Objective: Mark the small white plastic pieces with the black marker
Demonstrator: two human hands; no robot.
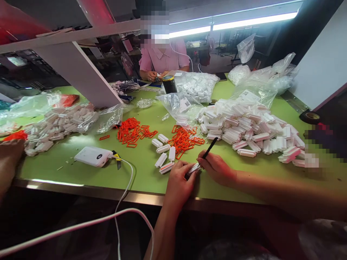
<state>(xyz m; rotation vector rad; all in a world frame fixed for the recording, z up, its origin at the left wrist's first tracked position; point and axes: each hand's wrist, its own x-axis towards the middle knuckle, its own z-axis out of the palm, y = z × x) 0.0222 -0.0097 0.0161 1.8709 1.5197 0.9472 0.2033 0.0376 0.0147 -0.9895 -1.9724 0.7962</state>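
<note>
My left hand (179, 180) is closed around a small white plastic connector (194, 168) near the front edge of the green table (141, 159). My right hand (217, 167) pinches a thin black tool (210, 147) whose tip meets that connector. Several loose white connectors (164, 151) lie just left of my hands. Two heaps of orange clips (184, 140) (132, 131) lie beyond them. A big pile of white connectors (249, 130) spreads to the right.
A white power bank (93, 156) with a cable lies front left. Clear bags of parts (62, 121) sit at the left and back. A black can (169, 83) and a person in a pink shirt (164, 59) are across the table. A tape roll (310, 117) lies far right.
</note>
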